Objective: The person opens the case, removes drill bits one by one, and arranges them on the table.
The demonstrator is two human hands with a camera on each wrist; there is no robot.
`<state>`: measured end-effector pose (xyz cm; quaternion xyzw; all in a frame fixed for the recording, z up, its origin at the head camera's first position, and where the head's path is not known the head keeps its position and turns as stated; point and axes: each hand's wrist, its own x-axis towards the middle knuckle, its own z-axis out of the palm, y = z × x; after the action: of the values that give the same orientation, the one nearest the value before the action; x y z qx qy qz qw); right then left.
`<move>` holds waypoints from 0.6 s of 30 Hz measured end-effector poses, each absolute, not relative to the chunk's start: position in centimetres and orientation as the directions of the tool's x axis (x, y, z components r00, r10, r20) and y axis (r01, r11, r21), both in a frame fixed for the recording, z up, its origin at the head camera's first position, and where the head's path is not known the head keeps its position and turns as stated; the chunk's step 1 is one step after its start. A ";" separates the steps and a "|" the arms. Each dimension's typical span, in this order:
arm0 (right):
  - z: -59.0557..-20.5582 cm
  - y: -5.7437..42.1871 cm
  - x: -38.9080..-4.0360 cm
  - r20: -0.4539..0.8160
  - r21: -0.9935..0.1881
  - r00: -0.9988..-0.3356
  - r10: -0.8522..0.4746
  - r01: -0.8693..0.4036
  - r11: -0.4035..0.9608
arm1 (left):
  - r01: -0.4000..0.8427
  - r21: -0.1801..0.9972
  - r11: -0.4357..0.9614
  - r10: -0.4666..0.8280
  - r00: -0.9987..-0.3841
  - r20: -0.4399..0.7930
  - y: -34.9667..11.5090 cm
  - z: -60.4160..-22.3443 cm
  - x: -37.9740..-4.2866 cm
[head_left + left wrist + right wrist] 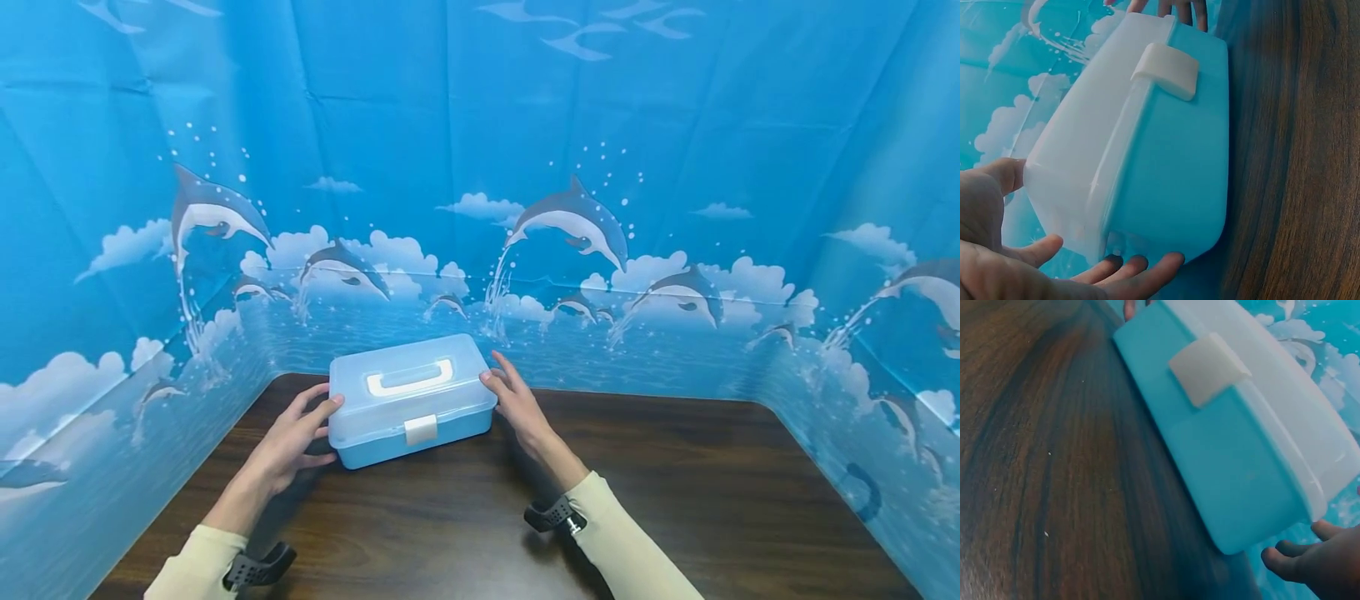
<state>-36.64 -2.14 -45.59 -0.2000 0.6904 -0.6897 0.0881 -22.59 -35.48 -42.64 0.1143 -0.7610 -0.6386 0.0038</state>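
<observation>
A plastic storage box [420, 437] with a light blue base, a frosted lid [352, 375], a white carrying handle [412, 379] and a white front latch [421, 429] stands closed at the back of the table, turned at a slight angle. My left hand [288, 437] holds its left end, thumb at the lid corner and fingers spread along the end wall. At the opposite end, my right hand [519, 407] holds the box with the thumb on the lid's edge and the other fingers against the side. In the right wrist view the right fingertips [1282, 564] are right at the box's end.
The dark wood-grain table [675, 492] extends in front and to the right. A blue dolphin-print sheet [480, 167] rises close behind the box and along both sides. Black wrist straps [553, 515] sit on both forearms, over pale sleeves.
</observation>
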 end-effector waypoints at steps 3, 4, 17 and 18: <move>-46.1 -2.5 -36.6 0.168 -0.983 -0.902 -0.397 -0.184 0.003 | -0.156 0.973 0.168 -0.149 -0.980 -0.132 -35.6 -42.7 -22.6; -46.1 -2.6 -36.6 0.173 -0.981 -0.902 -0.396 -0.195 0.015 | -0.146 0.974 0.173 -0.139 -0.983 -0.123 -35.7 -42.7 -22.7; -47.2 -2.5 -36.9 0.212 -0.966 -0.885 -0.415 -0.253 0.046 | -0.024 0.965 0.261 -0.023 -1.000 -0.019 -36.1 -43.2 -23.2; -47.3 -2.5 -36.9 0.215 -0.966 -0.882 -0.419 -0.255 0.041 | -0.019 0.962 0.273 -0.023 -1.000 -0.013 -36.1 -43.3 -23.1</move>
<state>-36.94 -2.52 -47.33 -0.2345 0.7188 -0.6515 0.0629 -23.14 -36.14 -43.30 0.0131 -0.7977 -0.6029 0.0015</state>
